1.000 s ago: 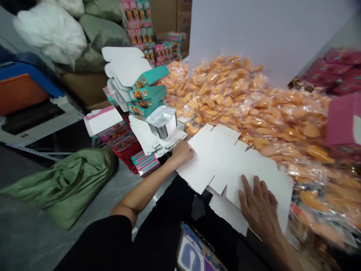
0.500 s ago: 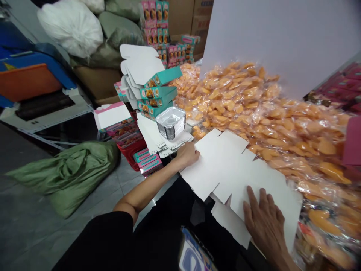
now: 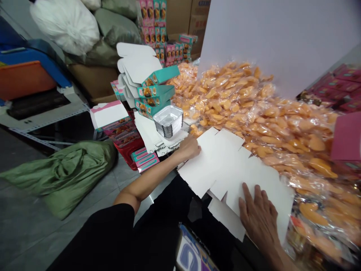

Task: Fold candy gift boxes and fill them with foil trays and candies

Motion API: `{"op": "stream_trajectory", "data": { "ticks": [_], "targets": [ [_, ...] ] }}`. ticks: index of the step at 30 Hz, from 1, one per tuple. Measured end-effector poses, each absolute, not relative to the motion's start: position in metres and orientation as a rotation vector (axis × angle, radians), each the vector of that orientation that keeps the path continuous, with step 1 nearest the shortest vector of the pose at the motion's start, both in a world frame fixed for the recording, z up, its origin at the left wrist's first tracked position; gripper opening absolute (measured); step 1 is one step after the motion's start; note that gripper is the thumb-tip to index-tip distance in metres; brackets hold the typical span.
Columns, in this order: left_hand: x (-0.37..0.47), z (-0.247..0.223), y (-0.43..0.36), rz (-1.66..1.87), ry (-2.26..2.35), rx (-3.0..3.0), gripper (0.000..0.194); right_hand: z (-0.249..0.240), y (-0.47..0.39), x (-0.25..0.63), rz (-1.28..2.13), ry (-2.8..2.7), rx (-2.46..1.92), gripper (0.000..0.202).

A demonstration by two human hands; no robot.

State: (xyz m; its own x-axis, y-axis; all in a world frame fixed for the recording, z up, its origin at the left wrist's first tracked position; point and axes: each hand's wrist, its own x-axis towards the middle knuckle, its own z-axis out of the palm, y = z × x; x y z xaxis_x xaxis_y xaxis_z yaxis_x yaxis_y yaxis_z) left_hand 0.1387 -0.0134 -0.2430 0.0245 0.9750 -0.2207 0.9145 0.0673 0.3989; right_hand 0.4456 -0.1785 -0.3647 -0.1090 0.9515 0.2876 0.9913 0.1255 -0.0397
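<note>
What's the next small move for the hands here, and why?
Probably lift the near-left panel of the white carton blank with the left hand while the right hand steadies it. The blank lies unfolded, slits showing at its edges; the left hand is curled at its left edge, and the right lies spread on its right part.

L fingers [image 3: 197, 149] farther up wht card [image 3: 222, 162]

Green cloth sack [image 3: 76, 177], crumpled on the grey tiled floor [image 3: 124, 175], left of the left hand [image 3: 188, 148]; blue-and-orange object [image 3: 28, 81], farther left of that hand, on a pale metal frame [image 3: 70, 101]; white sack [image 3: 66, 26], well beyond it; brown cartons [image 3: 199, 24] and pale upright panel [image 3: 267, 41], beyond the same hand.
</note>
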Motion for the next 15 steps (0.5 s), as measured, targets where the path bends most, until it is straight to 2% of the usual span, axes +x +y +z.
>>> {"op": "stream_trajectory", "data": {
  "ticks": [6, 10, 15],
  "targets": [
    [0.140, -0.255, -0.022, 0.238, 1.956, 1.847, 0.042, -0.358, -0.182, 0.442, -0.231, -2.205, -1.963, 0.063],
    [0.130, -0.243, -0.019, 0.572, 1.744, 1.731, 0.037, -0.359, -0.183, 0.446, -0.148, -2.190, -1.966, 0.062],
    [0.097, -0.209, -0.027, 0.854, 0.830, 1.337, 0.079, -0.354, -0.178, 0.483, 0.239, -1.893, -1.943, 0.064]
  ]
}}
